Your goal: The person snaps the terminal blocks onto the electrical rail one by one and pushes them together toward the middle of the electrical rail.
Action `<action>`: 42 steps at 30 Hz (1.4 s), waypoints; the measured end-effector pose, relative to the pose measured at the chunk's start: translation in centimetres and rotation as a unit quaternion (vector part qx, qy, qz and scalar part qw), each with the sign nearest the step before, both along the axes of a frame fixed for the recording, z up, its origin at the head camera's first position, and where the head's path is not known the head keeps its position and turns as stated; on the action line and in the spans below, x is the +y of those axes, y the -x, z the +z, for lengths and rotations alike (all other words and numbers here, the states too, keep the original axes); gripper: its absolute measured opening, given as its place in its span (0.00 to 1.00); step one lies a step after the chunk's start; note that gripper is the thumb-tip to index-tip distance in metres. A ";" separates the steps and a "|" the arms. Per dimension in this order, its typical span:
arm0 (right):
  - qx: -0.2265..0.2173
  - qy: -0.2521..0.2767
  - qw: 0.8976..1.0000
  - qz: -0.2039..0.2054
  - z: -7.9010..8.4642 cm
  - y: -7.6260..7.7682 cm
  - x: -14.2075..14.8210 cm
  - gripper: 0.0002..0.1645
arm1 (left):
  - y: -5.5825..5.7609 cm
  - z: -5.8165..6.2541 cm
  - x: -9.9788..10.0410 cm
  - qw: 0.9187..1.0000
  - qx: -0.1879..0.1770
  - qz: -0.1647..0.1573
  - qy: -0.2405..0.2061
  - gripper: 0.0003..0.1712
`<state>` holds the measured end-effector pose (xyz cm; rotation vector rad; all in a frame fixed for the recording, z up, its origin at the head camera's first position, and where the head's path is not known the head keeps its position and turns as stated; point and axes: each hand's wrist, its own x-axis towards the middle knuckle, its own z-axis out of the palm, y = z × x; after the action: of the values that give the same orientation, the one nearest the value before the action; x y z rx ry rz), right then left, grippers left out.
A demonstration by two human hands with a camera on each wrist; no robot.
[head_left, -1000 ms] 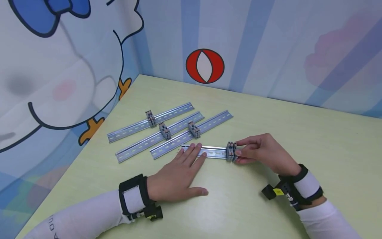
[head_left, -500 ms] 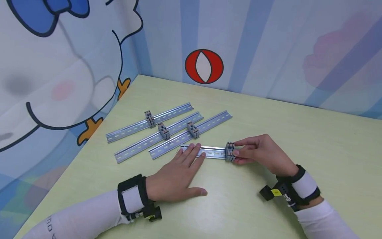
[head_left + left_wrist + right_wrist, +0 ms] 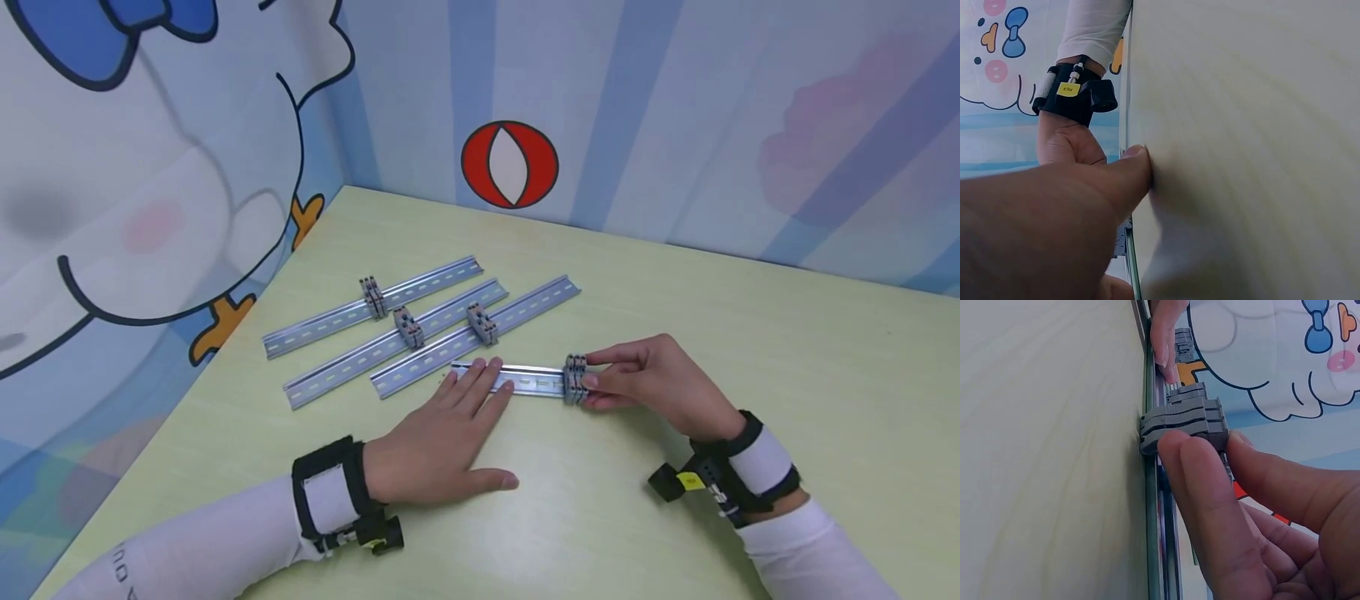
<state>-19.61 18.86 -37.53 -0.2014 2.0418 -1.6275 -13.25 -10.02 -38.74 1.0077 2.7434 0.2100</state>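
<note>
A short slotted metal DIN rail point(image 3: 532, 382) lies nearest the person in the head view. Several grey terminal blocks point(image 3: 574, 379) sit side by side across it. My right hand point(image 3: 660, 383) pinches the right side of this stack between thumb and fingers. In the right wrist view, thumb and fingertips touch the outermost of the grey blocks point(image 3: 1182, 419), and the rail runs on beneath the hand. My left hand point(image 3: 442, 446) lies flat with its fingers straight, fingertips resting on the rail's left part and thumb out on the table. Those fingers hide some of the rail.
Three longer slotted rails lie slantwise behind: a back rail point(image 3: 435, 282), a middle rail point(image 3: 345, 367) and a front rail point(image 3: 532, 306). Each carries a small group of grey terminal blocks point(image 3: 482, 323). Printed walls point(image 3: 637, 125) border the pale table point(image 3: 825, 358) at the left and back.
My right hand has shifted slightly left, and the blocks it pinches stand closer together. My left hand stays on the rail. The head view has drifted a little.
</note>
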 end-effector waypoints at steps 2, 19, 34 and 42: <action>0.000 -0.002 1.000 0.000 0.0 0.1 0.0 0.26 | 0.0 0.0 0.0 1.000 -0.001 0.000 -0.001 0.57; 0.049 -0.066 0.997 0.011 -0.4 -0.1 -0.1 0.27 | 0.6 -0.8 0.1 1.000 0.003 -0.009 0.003 0.57; 0.490 -0.315 0.806 -0.102 0.2 -2.7 7.5 0.33 | 5.6 1.8 -1.6 0.995 0.086 -0.019 -0.046 0.51; 0.433 -0.509 0.742 -0.057 -0.3 -1.6 13.4 0.51 | 11.9 3.1 -5.0 0.989 0.141 0.039 -0.017 0.45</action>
<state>-17.99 32.31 -37.81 -0.4821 3.3657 -0.1537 -25.13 -15.00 -35.65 1.0094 3.0479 0.1365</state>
